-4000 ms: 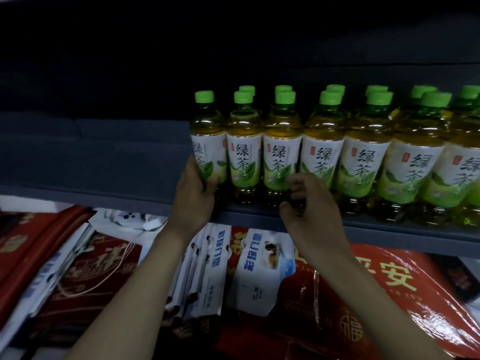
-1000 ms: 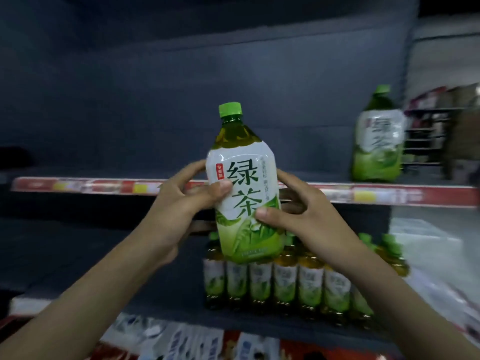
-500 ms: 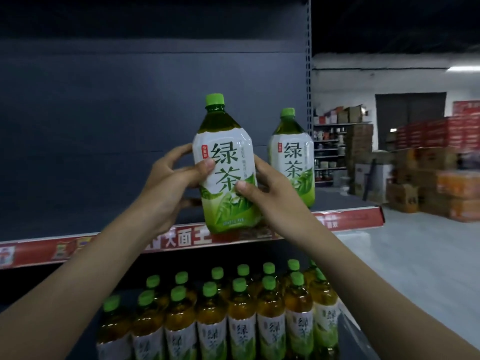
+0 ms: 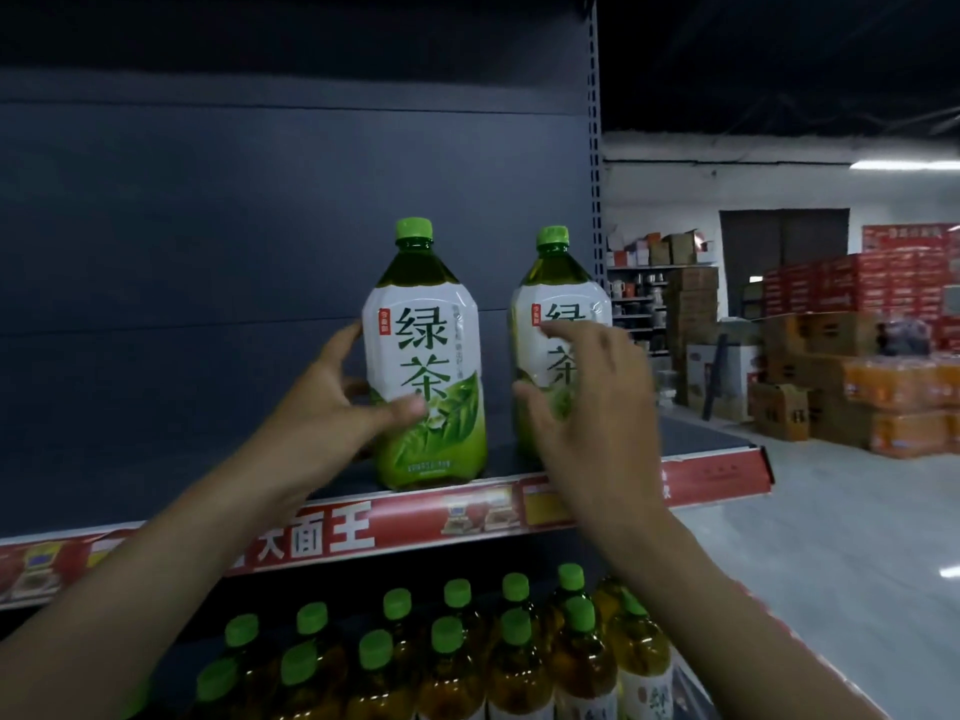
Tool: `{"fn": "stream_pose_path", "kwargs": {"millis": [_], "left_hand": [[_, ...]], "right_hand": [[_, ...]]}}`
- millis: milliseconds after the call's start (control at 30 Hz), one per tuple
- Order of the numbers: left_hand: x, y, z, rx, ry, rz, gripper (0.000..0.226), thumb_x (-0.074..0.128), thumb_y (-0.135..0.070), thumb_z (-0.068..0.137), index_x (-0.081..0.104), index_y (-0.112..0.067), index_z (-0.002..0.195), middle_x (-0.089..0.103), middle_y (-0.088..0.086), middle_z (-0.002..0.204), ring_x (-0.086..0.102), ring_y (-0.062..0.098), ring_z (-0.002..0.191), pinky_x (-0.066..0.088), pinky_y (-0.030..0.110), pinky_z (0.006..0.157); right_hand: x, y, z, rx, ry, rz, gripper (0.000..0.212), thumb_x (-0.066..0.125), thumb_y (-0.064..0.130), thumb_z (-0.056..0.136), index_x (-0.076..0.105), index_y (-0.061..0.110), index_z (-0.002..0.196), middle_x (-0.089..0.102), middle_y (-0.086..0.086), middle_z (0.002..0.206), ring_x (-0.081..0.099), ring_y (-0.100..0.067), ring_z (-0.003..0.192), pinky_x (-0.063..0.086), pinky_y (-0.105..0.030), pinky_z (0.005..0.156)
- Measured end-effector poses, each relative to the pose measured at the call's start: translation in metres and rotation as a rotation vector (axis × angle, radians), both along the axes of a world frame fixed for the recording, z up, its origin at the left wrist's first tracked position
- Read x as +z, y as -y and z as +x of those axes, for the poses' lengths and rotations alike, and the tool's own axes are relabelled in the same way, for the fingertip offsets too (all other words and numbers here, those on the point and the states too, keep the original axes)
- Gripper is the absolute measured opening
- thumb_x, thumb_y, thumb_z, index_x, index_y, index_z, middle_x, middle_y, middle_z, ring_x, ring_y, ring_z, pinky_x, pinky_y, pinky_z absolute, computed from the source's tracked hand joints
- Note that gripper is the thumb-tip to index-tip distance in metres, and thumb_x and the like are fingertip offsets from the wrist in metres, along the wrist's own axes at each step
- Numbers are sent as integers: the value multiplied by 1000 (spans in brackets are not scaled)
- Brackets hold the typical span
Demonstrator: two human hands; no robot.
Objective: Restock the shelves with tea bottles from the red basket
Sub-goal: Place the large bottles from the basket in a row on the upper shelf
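I see a bottle point(image 4: 426, 356) with green cap, white and green label with leaves; the shelf edge point(image 4: 467, 517) is red.

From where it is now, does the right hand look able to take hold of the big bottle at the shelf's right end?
Probably yes. The right hand is open, fingers spread, directly in front of the right-end bottle with nothing between them. The other large bottle, under the left hand, stands apart from it.
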State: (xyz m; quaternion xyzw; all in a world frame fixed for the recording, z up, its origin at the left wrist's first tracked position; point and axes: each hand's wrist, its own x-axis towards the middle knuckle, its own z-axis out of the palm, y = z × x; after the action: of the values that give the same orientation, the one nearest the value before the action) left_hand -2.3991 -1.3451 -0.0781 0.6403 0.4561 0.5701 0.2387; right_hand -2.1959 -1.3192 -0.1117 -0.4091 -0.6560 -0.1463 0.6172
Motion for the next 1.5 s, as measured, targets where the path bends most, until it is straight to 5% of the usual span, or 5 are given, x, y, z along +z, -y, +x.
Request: {"fn": "stream_pose_path", "kwargs": {"millis": [367, 567, 700, 967, 1500], "left_hand": [[-9, -25, 32, 24, -55, 40, 92, 79, -10, 76, 28, -40, 147, 60, -4, 119, 55, -4, 93, 44, 15, 71], [-10, -42, 41, 21, -62, 8, 93, 82, -17, 73, 30, -44, 145, 59, -3, 128, 55, 15, 117, 45, 32, 93], [-12, -49, 59, -16, -65, 35, 90, 82, -15, 73, 34, -39, 145, 61, -5, 129, 57, 11, 114, 47, 25, 84], [-13, -52, 115, -64, -88, 80, 89, 81, -17, 77, 31, -40, 147, 59, -10, 128, 59, 11, 109, 50, 22, 82], [-21, -46, 124, -43, -191, 74, 74, 68, -24, 90, 27, -39, 149, 55, -20, 126, 52, 7, 119, 42, 29, 101]], "right_hand": [[5, -47, 47, 411, -57, -526, 134, 90, 37, 64, -10, 33, 153, 53, 4, 138, 56, -19, 121, 45, -37, 104], [12, -59, 74, 503, 3, -561, 109, 91, 31, 64, 19, 25, 145, 59, 14, 119, 59, -2, 106, 47, -15, 89], [16, -65, 107, 579, 5, -616, 96, 90, 21, 67, 27, 25, 140, 63, 3, 123, 64, -13, 111, 52, -37, 99], [16, -57, 161, 623, -57, -672, 83, 78, 7, 78, 29, 25, 142, 65, 3, 122, 69, -3, 98, 55, -14, 71], [9, -45, 161, 539, -47, -746, 83, 74, 15, 83, 23, 27, 147, 60, 11, 119, 67, 2, 92, 54, -11, 72]]}}
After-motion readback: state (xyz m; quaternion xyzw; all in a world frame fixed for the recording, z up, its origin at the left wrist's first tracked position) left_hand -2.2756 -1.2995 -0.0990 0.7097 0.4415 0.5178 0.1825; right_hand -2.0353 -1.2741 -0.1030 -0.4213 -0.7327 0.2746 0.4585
